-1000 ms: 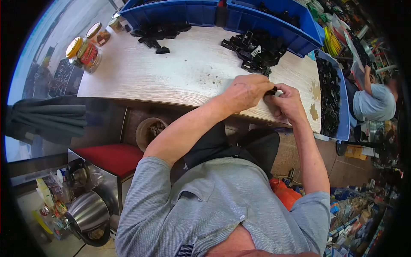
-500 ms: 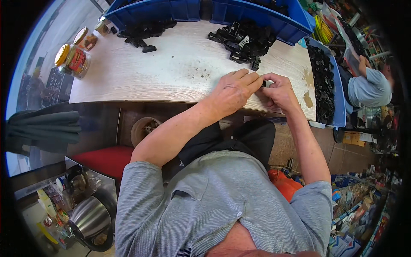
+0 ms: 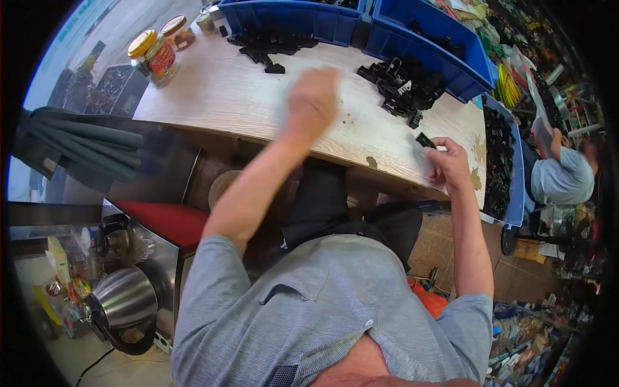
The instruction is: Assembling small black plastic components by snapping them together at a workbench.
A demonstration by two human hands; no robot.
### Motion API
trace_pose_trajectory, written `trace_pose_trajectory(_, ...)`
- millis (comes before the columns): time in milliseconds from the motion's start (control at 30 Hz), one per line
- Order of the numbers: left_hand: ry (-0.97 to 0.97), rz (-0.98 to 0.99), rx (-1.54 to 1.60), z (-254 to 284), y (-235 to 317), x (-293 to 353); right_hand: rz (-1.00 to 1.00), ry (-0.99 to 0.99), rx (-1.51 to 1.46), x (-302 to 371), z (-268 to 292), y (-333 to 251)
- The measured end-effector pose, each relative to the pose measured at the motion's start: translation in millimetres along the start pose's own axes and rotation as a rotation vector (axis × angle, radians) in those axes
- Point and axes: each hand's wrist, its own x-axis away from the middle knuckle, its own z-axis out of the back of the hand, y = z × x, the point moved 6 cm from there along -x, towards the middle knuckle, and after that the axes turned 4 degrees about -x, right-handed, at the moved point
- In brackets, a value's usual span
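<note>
Between thumb and fingers, my right hand [image 3: 449, 161] pinches a small black plastic part [image 3: 423, 139] above the front right of the table. My left hand [image 3: 314, 97], smeared by motion, is over the middle of the table, and its fingers cannot be made out. Beyond my right hand lies a heap of black plastic parts [image 3: 407, 89], with a few grey pieces among them. A smaller, flatter pile of black parts [image 3: 274, 44] is at the far left, closer to my left hand.
Two blue bins [image 3: 432, 48] with black parts line the table's [image 3: 213, 97] far edge. Another blue bin [image 3: 514, 174], full of black parts, stands at the right. Lidded jars [image 3: 153, 59] occupy the far left corner. A co-worker [image 3: 560, 174] is at the far right.
My left hand has left my right hand and moved left and farther over the table. My right hand has stayed near the front right with the black part. The view has turned somewhat.
</note>
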Motion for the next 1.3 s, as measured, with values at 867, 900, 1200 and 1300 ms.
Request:
trace_pose_trajectory(867,-0.317,0.037,-0.163,-16.0,-77.1,0.2,-0.241,0.159,-0.054,-42.5,-20.0,-12.7)
trace_pose_trajectory(900,-0.361,0.033,-0.186,-15.9,-77.3,2.4,-0.241,0.140,-0.069,-43.1,-22.0,-12.4)
trace_pose_trajectory(1200,-0.311,0.031,-0.165,-4.1,-54.6,7.7,-0.231,0.151,-0.144,-36.2,-21.9,-11.1)
trace_pose_trajectory(1300,-0.263,0.195,0.041,-10.6,-37.0,12.9,-0.226,0.132,-0.065,-33.7,-29.4,-20.2)
